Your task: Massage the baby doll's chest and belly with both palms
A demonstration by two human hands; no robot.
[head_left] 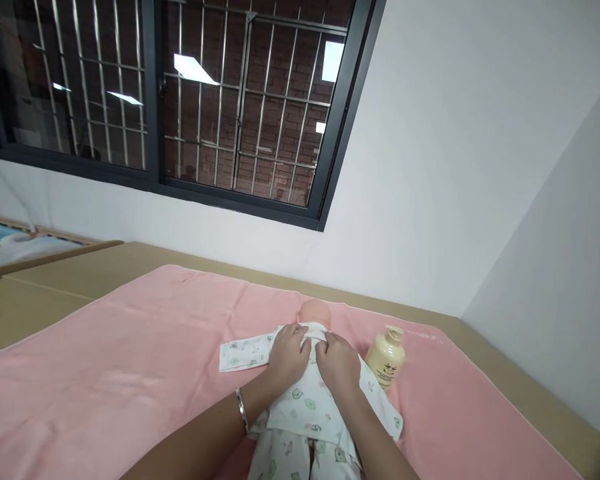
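A baby doll (pixel 316 312) lies on a pink sheet, its head toward the wall. It wears a white printed baby shirt (pixel 305 403) and matching trousers (pixel 283 453). Near the collar, my left hand (pixel 290 353) is closed on the shirt at the doll's chest. Beside it, my right hand (pixel 338 360) has its fingers curled on the other side of the shirt front. One sleeve stretches out flat to the left; the other slants down to the right, partly behind my forearm. A silver bangle (pixel 242 410) circles my left wrist.
A pale yellow pump bottle (pixel 387 357) stands right of the doll, close to the sleeve. The pink sheet (pixel 130 353) covers a wooden table (pixel 100 267) set against a white wall. Above is a dark-framed barred window (pixel 240 193). At the far left is a wooden-edged crib or tray (pixel 45 252) with bedding.
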